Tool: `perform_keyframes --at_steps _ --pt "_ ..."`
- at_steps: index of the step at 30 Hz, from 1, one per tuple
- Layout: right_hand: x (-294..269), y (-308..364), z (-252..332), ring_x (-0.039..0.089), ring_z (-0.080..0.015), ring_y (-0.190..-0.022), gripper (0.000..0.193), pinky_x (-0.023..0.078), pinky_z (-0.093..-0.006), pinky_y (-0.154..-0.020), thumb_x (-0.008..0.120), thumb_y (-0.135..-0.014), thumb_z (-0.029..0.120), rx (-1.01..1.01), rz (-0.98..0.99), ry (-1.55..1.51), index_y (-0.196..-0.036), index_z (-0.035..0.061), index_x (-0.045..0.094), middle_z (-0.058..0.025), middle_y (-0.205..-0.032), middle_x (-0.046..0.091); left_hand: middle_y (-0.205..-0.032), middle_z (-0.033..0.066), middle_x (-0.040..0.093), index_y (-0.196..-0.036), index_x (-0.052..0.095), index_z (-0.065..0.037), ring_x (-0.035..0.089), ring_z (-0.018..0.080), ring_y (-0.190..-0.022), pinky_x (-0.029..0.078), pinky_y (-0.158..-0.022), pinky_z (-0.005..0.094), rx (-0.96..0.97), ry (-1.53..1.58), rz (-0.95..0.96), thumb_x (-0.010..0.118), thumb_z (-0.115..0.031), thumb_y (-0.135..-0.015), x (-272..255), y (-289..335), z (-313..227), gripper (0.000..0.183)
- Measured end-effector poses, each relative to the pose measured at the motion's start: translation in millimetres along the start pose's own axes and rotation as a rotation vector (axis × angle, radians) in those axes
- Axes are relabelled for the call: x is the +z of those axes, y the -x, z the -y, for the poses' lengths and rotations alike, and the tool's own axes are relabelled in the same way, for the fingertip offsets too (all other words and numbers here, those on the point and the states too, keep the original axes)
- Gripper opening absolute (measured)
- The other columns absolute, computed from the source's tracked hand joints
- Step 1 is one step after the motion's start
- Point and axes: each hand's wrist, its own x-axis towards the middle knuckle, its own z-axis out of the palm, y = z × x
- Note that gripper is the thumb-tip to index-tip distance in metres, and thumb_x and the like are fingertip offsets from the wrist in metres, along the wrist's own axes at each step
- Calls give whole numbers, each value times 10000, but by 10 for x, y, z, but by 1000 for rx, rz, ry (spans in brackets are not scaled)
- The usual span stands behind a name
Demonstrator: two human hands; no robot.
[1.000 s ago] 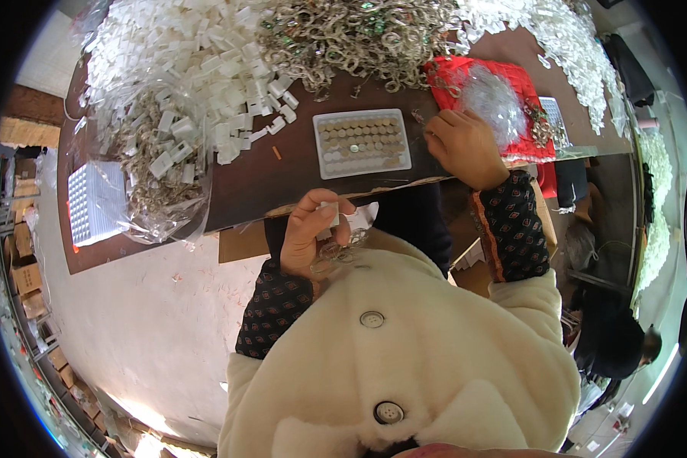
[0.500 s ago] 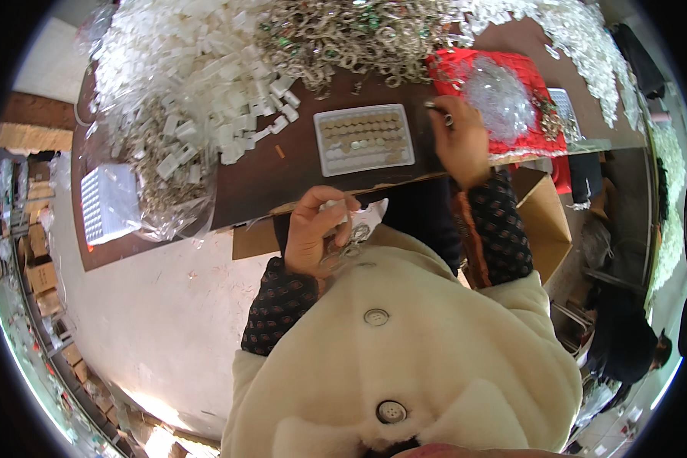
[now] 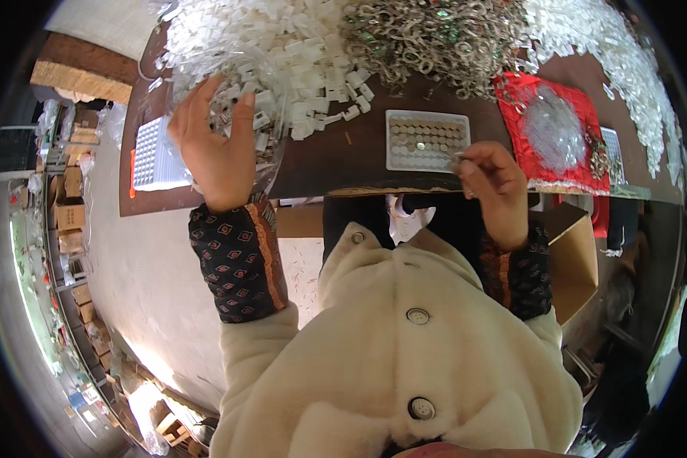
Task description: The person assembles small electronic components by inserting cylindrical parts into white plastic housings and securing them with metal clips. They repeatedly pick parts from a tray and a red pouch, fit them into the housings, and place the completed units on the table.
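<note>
My left hand (image 3: pixel 217 145) is stretched over the clear plastic bag (image 3: pixel 276 153) on the table's left part. Its thumb and fingers are spread, nothing held between them. Small metal links and white plastic pieces (image 3: pixel 261 120) fill the bag. My right hand (image 3: pixel 498 187) is at the table's front edge, beside the lower right corner of a white tray (image 3: pixel 416 163). Thumb and fingertips pinch a small metal piece, too small to make out fully. Rows of round tan discs (image 3: pixel 427 136) sit in the tray, a silvery one among them.
White plastic cases (image 3: pixel 298 53) and metal ring pieces (image 3: pixel 435 46) are heaped at the back. A red sheet (image 3: pixel 511 99) bearing clear plastic film (image 3: pixel 553 130) lies right of the tray. Another white tray (image 3: pixel 156 156) stands far left. A cardboard box (image 3: pixel 572 252) is below the table, right.
My left hand has left the spot before my chest, where it held a small whitish piece with metal links, and opened over the bag. My right hand came nearer, down from beside the red sheet.
</note>
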Motion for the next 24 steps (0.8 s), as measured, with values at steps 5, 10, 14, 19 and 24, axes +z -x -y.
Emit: perform_keyframes --at_steps 5,10,14,19,24 --pt "266 45 128 559 -54 -747 151 459 -208 -666 632 -921 -29 -73 111 156 -1063 8 598 -13 -883 629 -1052 122 654 -1125 681 -33 615 286 -926 507 -827 387 -41 356 380 780 -50 -763 102 588 -492 376" --pt "340 61 243 629 -208 -742 202 514 -298 -678 709 -816 -14 -242 131 466 -1000 37 645 -90 -901 650 -942 75 685 -1086 678 35 610 94 -835 497 -708 227 -717 1127 758 649 -26 -938 297 1018 -696 163" --pt "378 12 157 616 -250 -746 284 512 -352 -746 753 -741 -11 -567 120 727 -1002 39 653 -74 -915 659 -891 70 689 -1073 677 46 587 101 -750 471 -644 226 -931 1224 709 618 -93 -973 382 1175 -631 182" --pt "385 -42 17 619 -264 -789 310 488 -405 -831 763 -713 5 -800 47 957 -1009 43 677 -63 -907 664 -884 70 688 -1042 683 56 577 116 -701 444 -591 243 -1103 1394 674 587 -151 -999 468 1266 -579 233" --pt "290 -80 10 633 -251 -800 276 507 -409 -820 733 -743 -9 -760 40 795 -1013 33 690 -72 -886 663 -912 88 671 -1037 677 6 632 175 -763 499 -649 296 -528 615 555 667 -138 -925 607 959 -311 182"
